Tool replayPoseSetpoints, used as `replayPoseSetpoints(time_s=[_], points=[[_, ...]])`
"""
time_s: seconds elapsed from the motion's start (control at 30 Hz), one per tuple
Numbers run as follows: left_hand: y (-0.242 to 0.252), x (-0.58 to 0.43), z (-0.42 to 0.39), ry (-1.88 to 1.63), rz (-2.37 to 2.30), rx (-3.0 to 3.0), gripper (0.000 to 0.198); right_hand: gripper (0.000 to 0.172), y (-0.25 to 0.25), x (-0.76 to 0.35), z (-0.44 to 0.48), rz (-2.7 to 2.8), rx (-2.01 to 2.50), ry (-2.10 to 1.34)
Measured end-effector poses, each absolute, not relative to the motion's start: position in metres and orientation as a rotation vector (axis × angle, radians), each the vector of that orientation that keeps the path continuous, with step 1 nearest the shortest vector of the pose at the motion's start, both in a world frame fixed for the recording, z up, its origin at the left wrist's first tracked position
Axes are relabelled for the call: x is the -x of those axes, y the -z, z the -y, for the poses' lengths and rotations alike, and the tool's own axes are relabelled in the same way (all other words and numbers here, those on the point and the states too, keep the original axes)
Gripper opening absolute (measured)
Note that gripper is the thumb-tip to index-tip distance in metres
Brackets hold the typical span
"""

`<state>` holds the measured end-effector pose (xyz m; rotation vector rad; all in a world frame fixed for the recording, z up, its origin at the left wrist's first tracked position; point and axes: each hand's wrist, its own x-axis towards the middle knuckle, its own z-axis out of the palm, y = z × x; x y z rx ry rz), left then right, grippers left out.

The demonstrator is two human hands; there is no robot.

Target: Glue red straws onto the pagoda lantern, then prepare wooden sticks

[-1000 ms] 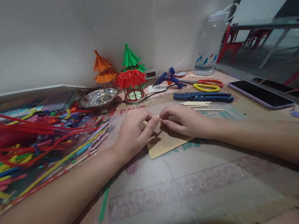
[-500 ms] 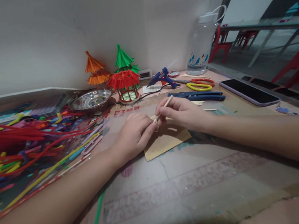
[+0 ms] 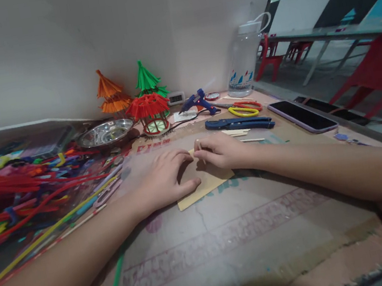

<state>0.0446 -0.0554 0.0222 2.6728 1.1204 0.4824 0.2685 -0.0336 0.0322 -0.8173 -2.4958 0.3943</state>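
Where the table [image 3: 265,247] is covered by a sheet, a heap of coloured straws [image 3: 21,194] is spread at the left and a tan card [image 3: 207,186] is laid flat near the middle. The card is pressed down by the left hand [image 3: 163,181], spread open and gripping nothing. The right hand [image 3: 223,151] is closed at the card's far edge, with a wooden stick [image 3: 199,146] pinched upright in its fingertips.

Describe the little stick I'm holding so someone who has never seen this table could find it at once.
From the red pavilion by the wall, come nearer to the tan card under the left hand. At its far edge the right hand pinches a thin pale stick. Unlike the loose sticks lying flat beside the blue pliers, this one stands nearly upright.
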Motion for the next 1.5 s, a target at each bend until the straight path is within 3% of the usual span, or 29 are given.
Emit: replayPoseSetpoints(time_s=[0.37,1.5], points=[[-0.0222,-0.0446,0.0538,-0.49,-1.083,-2.664,0.046,0.021,-0.0316,-0.2655,0.0349,2.481,0.784,-0.519],[-0.0238,-0.0444,0.0548,-0.469,-1.095,-2.649,0.046,0.025,-0.0278,-0.2597,0.0327,2.554,0.724,-0.261]])
